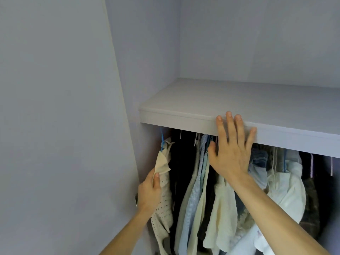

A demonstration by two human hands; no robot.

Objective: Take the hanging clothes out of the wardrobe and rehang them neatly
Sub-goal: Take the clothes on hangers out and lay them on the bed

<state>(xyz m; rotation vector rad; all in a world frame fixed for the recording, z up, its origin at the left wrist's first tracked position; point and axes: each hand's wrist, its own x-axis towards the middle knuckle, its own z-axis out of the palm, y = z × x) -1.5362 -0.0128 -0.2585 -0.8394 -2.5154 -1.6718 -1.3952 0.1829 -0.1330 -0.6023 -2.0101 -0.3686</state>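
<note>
We saw the left hand pinching a fold of the cream knit top between thumb and fingers. The top hung from a blue hanger at twelve o'clock of that hand and draped down past it at five o'clock, at the far left inside the wardrobe. The right hand was spread wide, fingers straight, holding nothing, its fingertips laid on the front edge of the shelf. Below it hung a striped blue shirt at seven o'clock, a pale yellow garment at six, and a white garment at four.
</note>
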